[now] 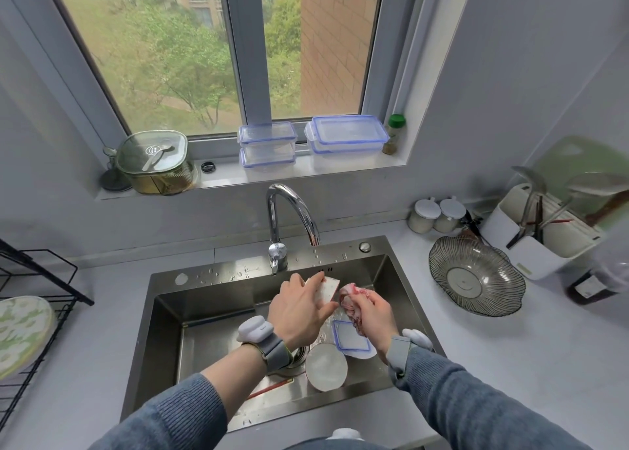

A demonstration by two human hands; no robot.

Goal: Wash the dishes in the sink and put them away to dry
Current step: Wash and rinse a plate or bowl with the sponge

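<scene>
Here the left hand point(299, 308) fingers pinch a white container point(327, 288); right hand point(376, 313) fingers clutch a cloth point(350, 300).

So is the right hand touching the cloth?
Touching. The head view shows the right hand with fingers curled round the bunched pink cloth above the sink.

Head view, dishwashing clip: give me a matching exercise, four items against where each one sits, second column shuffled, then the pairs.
Items:
1. pink cloth
2. glass bowl
3. stacked clear containers
4. blue-rimmed lid

Places:
A. on the window sill
B. in the sink basin
C. gripped in the right hand
D. on the counter right of the sink

Pairs: 1-C, 2-D, 3-A, 4-B
</scene>
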